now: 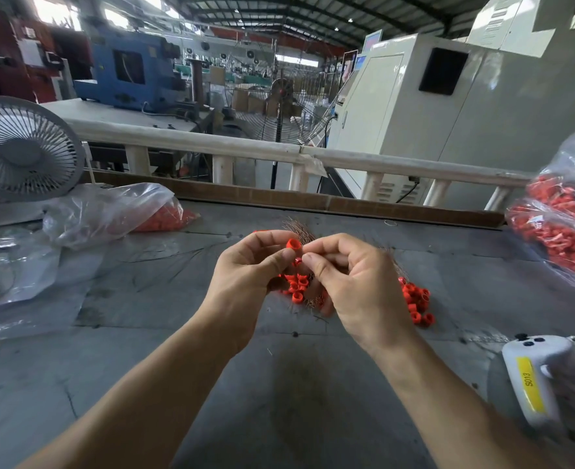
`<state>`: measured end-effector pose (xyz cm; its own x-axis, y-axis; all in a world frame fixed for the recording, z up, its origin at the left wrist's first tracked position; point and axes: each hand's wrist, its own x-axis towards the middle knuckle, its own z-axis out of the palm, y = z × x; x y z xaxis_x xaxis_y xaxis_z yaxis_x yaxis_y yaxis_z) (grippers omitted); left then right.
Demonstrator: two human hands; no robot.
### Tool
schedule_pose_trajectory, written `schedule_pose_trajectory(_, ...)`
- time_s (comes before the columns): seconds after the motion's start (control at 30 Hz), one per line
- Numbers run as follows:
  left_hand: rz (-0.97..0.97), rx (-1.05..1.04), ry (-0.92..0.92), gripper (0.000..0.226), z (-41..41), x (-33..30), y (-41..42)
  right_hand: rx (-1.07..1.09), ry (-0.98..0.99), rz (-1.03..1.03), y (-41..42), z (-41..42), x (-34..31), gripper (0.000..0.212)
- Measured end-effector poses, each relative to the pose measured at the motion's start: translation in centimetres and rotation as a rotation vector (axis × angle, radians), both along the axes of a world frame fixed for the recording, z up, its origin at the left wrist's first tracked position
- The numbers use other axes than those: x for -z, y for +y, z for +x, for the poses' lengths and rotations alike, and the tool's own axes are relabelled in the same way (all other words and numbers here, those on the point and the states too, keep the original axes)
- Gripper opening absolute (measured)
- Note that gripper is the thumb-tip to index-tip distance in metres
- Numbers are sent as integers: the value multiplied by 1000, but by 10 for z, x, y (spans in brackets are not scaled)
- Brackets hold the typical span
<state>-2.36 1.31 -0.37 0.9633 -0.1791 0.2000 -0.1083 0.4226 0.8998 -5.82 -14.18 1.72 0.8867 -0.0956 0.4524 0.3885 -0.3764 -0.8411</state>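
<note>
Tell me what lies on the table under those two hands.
Small red rings and thin wires lie heaped there. The left hand pinches one ring. It and the right hand cover the heap's middle, hiding the rest.

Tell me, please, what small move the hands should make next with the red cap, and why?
Probably ease the pinch of the right hand toward the open end of the red cap. The left hand pinches it, opening upward, and the right thumb and forefinger are closed right beside it; what they hold is too fine to see, though copper wires lie behind.
</note>
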Motion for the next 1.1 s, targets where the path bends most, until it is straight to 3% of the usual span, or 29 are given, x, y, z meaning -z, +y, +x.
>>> schedule_pose_trajectory(0.37,38,-29,-47,18,-2,-2,-2,18,-24,-78,-2,-1,0,7)
schedule_pose_trajectory(0.6,33,-9,-45,26,-5,-5,-2,12,-19,-74,-3,-1,0,10)
schedule_pose_trajectory(1.1,25,-35,28,19,-2,-4,1,17,-4,-88,-7,1,3,10)
